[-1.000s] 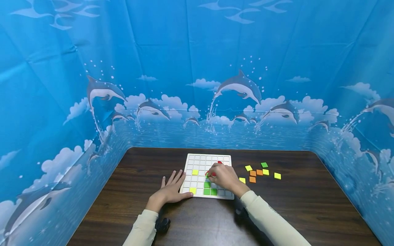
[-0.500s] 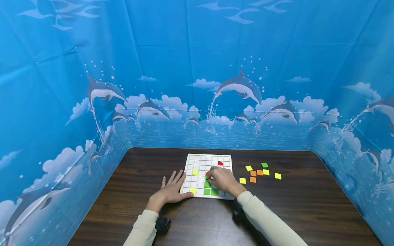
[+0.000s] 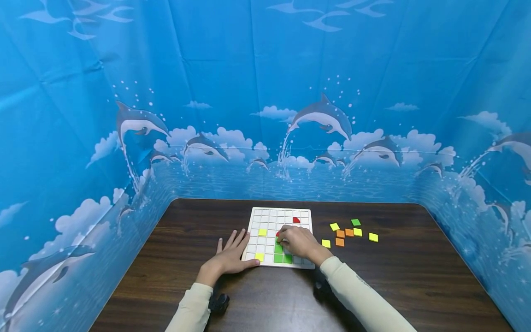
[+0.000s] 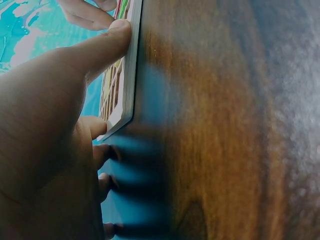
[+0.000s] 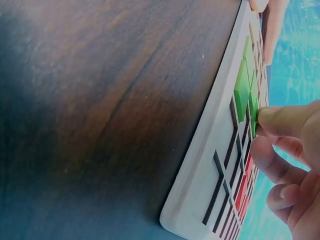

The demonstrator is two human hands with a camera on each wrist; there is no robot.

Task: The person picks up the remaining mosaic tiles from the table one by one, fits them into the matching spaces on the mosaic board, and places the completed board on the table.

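A white grid board (image 3: 269, 264) lies on the dark wooden table. My left hand (image 3: 228, 259) rests at its left side with fingers spread; the thumb presses the near edge in the left wrist view. Over the middle of the board, my right hand (image 3: 302, 242) has its thumb and curled fingers on a green tile (image 5: 254, 120). Two more green tiles (image 3: 288, 258) sit nearer the front edge. Also on the board are yellow tiles (image 3: 262, 232) and a red quarter-round piece (image 3: 296, 220). Another red piece is partly hidden by the right fingers.
Right of the board, loose tiles are scattered on the table: several yellow ones (image 3: 373, 237), several orange ones (image 3: 340, 242) and a green one (image 3: 355, 222). A blue dolphin-print curtain (image 3: 265, 180) surrounds the table's back and sides.
My right hand has shifted slightly left, uncovering more of the red piece near the board's far right corner. My left hand stays in place.
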